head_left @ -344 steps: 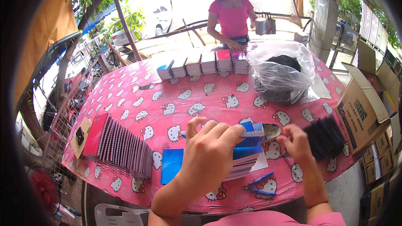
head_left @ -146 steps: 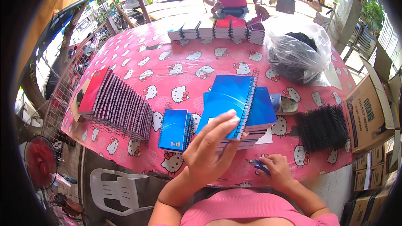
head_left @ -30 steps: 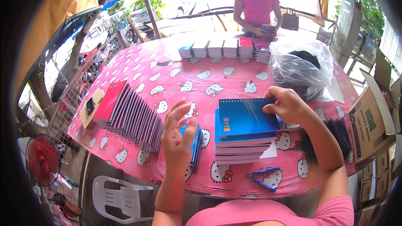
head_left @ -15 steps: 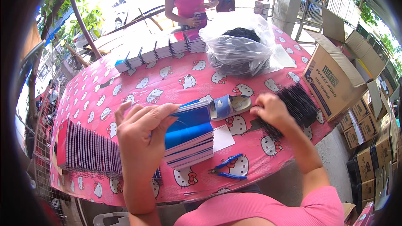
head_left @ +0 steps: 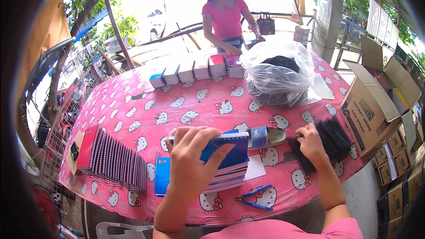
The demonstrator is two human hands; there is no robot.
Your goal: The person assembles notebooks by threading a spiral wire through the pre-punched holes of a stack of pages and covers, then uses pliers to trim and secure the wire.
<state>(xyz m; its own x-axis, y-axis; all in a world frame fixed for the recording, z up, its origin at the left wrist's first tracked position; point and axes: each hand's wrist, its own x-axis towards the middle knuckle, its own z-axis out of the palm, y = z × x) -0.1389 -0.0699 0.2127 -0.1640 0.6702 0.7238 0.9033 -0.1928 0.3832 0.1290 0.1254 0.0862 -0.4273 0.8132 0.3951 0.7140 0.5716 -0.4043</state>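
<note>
A blue notebook (head_left: 228, 146) is at the centre of the frame, tilted over the blue stack (head_left: 230, 175); whether it touches the stack is hidden. The left hand (head_left: 197, 152) holds it between thumb and fingers near its punched edge. No coil can be seen along the part of that edge that shows. The right hand (head_left: 310, 141), right of centre, has its fingers drawn narrow at the edge of the black coils (head_left: 332, 139); I cannot tell if it grips one.

As to progress, the red-covered notebooks (head_left: 117, 161) at lower left look bound, with coils along their edges. The blue stack seems to be the part left, its visible sides showing no coils. Another blue notebook (head_left: 162, 178) lies left of the left hand, partly covered.

Blue-handled cutters (head_left: 257, 198) lie below the stack; a blue slipper (head_left: 260, 137) and a white sheet (head_left: 255, 168) sit between the stack and the coils, on the direct path between the hands. Farther up the pink-covered desk (head_left: 177, 126) are a row of notebook piles (head_left: 195, 71) and a clear plastic bag (head_left: 283, 77) of black material, with a co-worker (head_left: 226, 22) behind. An open carton (head_left: 367, 110) stands at right.
</note>
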